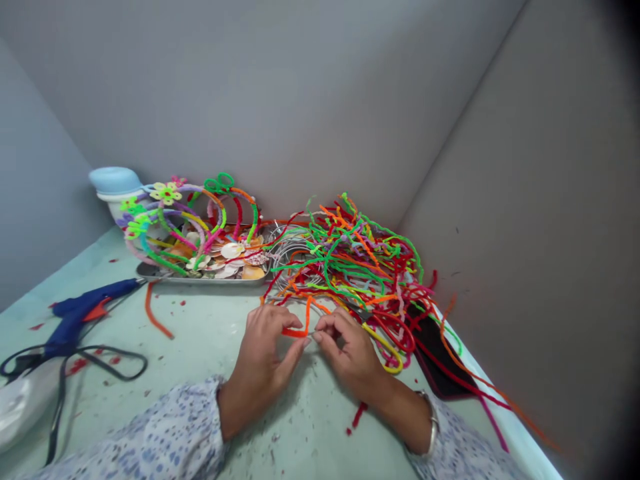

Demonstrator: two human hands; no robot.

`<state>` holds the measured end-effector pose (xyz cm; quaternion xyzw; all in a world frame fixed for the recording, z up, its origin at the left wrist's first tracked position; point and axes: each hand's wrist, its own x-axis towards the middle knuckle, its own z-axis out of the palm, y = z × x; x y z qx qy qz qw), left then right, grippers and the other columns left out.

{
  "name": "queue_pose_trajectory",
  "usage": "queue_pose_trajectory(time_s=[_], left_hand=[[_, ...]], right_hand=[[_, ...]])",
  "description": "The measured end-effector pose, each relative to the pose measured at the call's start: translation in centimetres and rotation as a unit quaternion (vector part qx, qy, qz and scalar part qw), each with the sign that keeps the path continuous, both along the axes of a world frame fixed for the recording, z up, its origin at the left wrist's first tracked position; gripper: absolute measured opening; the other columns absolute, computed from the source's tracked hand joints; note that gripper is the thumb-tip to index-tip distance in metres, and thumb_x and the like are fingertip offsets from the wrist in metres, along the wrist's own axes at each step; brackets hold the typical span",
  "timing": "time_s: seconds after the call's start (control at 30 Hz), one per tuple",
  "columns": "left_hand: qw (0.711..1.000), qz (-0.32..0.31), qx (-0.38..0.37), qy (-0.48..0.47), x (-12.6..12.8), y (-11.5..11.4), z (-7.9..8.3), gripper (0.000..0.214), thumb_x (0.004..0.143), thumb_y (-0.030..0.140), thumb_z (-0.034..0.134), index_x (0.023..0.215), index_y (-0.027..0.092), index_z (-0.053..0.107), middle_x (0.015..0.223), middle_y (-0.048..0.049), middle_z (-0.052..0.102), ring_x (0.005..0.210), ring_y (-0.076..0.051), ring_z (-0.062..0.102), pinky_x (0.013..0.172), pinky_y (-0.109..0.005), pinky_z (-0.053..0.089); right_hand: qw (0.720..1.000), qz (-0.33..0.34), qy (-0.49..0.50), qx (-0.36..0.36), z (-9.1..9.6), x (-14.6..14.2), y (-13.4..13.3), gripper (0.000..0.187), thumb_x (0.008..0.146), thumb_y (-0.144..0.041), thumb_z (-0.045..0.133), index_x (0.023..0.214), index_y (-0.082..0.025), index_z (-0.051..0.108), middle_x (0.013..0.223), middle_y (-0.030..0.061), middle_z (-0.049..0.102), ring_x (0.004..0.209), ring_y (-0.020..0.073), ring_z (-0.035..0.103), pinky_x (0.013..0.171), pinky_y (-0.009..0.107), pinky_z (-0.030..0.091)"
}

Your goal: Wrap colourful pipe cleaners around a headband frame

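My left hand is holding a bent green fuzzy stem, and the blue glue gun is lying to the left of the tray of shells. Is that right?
One thing is off: in the head view, the bent fuzzy stem in your left hand is orange, not green. The blue glue gun does lie left of the tray of shells.

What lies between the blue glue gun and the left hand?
In the head view, a short orange fuzzy stem lies on the table between the blue glue gun and the left hand.
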<state>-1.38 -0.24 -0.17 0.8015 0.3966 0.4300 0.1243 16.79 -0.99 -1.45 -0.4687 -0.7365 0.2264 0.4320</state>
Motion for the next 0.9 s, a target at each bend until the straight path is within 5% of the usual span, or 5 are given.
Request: queue_pose_trajectory(time_s=[0.9], left_hand=[[0.999, -0.019, 0.033, 0.025, -0.2, 1.1, -0.2, 0.012, 0.086, 0.018, 0.061, 0.096, 0.024, 0.065, 0.080, -0.0018, 0.058, 0.079, -0.018, 0.052, 0.074, -0.034, 0.040]], right_hand=[[1.000, 0.002, -0.006, -0.014, -0.1, 0.2, 0.4, 0.005, 0.090, -0.020, 0.052, 0.087, -0.020, 0.056, 0.079, 0.0009, 0.051, 0.071, 0.0140, 0.053, 0.064, 0.025, 0.044]])
